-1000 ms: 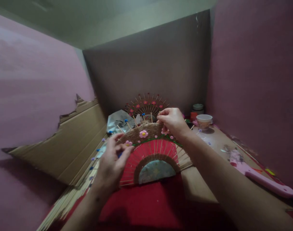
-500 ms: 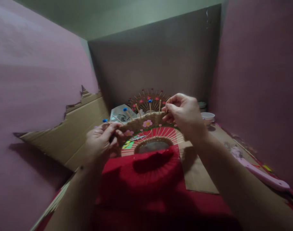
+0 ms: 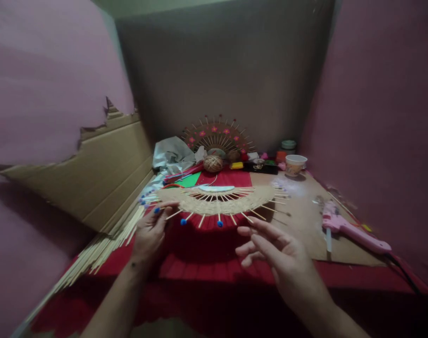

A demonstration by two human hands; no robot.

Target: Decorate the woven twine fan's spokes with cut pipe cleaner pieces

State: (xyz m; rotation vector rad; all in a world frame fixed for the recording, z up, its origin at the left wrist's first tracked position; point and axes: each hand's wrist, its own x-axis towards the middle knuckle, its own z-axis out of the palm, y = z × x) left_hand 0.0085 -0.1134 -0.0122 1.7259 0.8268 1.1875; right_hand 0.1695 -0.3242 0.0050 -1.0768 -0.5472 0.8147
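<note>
A half-ring cardboard fan (image 3: 214, 205) with thin wooden sticks radiating from it is held up in front of me, its curved edge toward me. Small blue balls (image 3: 219, 224) tip some of the sticks; others are bare. My left hand (image 3: 149, 237) pinches the fan by its left side, near a blue-tipped stick. Just below the fan's right front edge, my right hand (image 3: 282, 256) has its fingers spread and holds nothing. Its index fingertip is close to a bare stick end; whether they touch, I cannot tell.
A pink glue gun (image 3: 355, 231) lies on cardboard at right, near a paper cup (image 3: 295, 165). A ball of twine (image 3: 213, 163) and a finished flowered fan (image 3: 217, 133) stand at the back. Loose sticks (image 3: 104, 249) and a torn cardboard sheet (image 3: 90, 183) are at left.
The fan has tipped from upright, flowered side showing, to nearly flat with its sticks toward me. My right hand has let go of its edge and moved down, fingers opening.
</note>
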